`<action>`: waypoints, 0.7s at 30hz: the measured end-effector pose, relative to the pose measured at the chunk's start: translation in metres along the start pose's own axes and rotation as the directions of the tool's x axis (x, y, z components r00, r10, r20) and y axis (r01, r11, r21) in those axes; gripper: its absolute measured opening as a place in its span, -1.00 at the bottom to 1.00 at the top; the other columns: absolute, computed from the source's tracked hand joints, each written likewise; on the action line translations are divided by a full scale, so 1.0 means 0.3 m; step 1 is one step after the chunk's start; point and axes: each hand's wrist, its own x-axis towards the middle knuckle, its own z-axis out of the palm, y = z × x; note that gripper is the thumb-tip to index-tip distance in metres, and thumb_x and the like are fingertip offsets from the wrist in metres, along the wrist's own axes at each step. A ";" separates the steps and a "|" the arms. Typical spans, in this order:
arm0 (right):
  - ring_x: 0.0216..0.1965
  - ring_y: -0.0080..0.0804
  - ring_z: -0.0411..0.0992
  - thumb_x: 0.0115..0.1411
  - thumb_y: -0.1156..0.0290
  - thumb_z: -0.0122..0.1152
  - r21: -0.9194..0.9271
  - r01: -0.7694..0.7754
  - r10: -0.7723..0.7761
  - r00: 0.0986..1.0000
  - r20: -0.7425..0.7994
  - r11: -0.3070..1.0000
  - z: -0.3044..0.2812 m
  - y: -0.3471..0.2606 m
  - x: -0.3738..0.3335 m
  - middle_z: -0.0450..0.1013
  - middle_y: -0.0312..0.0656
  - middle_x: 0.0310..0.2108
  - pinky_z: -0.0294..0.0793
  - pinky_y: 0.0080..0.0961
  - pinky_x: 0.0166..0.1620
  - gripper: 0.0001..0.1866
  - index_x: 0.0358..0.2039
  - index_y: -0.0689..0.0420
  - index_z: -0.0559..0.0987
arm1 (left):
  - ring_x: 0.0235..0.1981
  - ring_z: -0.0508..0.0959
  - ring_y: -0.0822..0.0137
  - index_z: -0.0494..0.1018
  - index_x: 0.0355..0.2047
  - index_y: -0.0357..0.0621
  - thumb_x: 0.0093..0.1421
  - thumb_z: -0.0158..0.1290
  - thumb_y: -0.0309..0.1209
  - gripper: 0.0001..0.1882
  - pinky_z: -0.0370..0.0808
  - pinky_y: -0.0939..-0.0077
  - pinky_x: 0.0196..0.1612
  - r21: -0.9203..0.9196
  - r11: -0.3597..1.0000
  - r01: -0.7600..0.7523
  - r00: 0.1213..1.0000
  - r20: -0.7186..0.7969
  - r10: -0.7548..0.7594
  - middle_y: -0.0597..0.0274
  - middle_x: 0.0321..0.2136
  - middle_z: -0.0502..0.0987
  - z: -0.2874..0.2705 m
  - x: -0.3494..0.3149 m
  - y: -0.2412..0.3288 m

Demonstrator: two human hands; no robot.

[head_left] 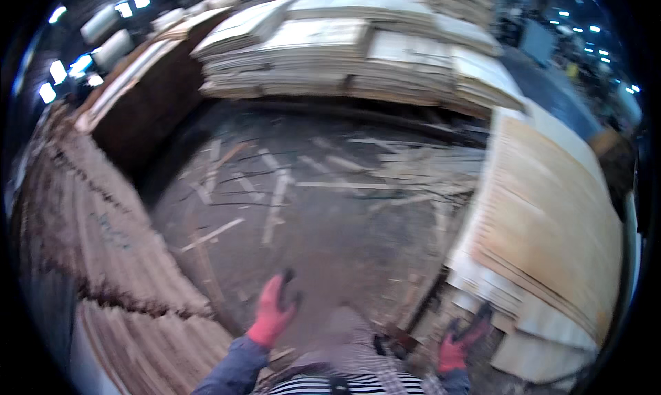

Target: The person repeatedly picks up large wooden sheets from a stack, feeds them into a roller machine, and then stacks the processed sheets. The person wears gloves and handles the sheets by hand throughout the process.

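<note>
My left hand [270, 314], in a pink glove with dark fingertips, is held over the floor with thumb and fingers apart and nothing in it. Lower right, my right hand [457, 345] wears a matching glove. Its dark fingers stretch toward the near left corner of a stack of thin wood veneer sheets [544, 219]. The top sheets are tan and the ones under them whiter, with edges fanned out unevenly. Whether the right fingertips touch the sheets, I cannot tell; blur softens them.
Veneer strips [279, 199] litter the dark floor [330, 237]. Pale veneer stacks [310, 40] stand along the far side. On the left rise brownish stacks with rough edges [103, 230], and a dark-sided stack [155, 102] stands behind them.
</note>
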 end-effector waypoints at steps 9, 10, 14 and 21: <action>0.13 0.13 -0.06 -0.31 0.38 0.06 0.189 0.303 -0.344 0.906 0.246 0.934 0.729 -0.537 0.412 -0.08 0.19 0.11 -0.07 -0.14 0.15 -0.11 0.10 0.34 -0.01 | -0.05 0.34 0.12 0.18 0.00 -0.28 0.00 -0.02 -0.46 -0.49 0.26 0.35 0.01 -0.275 0.954 0.115 0.992 0.084 -0.095 -0.06 -0.11 0.34 -0.069 0.671 -0.350; 0.13 0.13 -0.05 -0.32 0.38 0.07 0.238 0.317 -0.376 0.889 0.264 0.918 0.830 -0.626 0.493 -0.07 0.18 0.11 -0.07 -0.15 0.15 -0.11 0.09 0.35 0.00 | -0.06 0.36 0.15 0.20 -0.01 -0.28 0.02 -0.04 -0.45 -0.52 0.26 0.36 0.01 -0.286 0.941 0.181 0.982 0.109 -0.156 -0.04 -0.13 0.36 -0.113 0.701 -0.374; 0.11 0.10 -0.01 -0.32 0.37 0.18 0.476 0.302 -0.514 0.750 0.417 0.826 1.236 -1.065 0.787 0.00 0.17 0.06 -0.03 -0.22 0.14 -0.12 0.05 0.40 0.07 | -0.04 0.35 0.12 0.22 -0.03 -0.27 0.07 -0.07 -0.35 -0.54 0.26 0.34 0.01 -0.164 0.826 0.540 0.842 0.096 -0.531 -0.03 -0.12 0.37 -0.245 0.696 -0.666; 0.09 0.01 0.02 -0.24 0.29 0.23 0.556 0.490 -0.736 0.524 0.428 0.671 1.959 -1.810 1.047 0.03 0.13 0.05 -0.03 -0.30 0.15 -0.15 0.05 0.38 0.10 | -0.01 0.29 0.07 0.11 0.04 -0.24 0.18 -0.21 -0.18 -0.50 0.22 0.32 0.03 0.056 0.761 0.646 0.755 -0.192 -0.627 -0.08 -0.06 0.30 -0.443 0.866 -1.454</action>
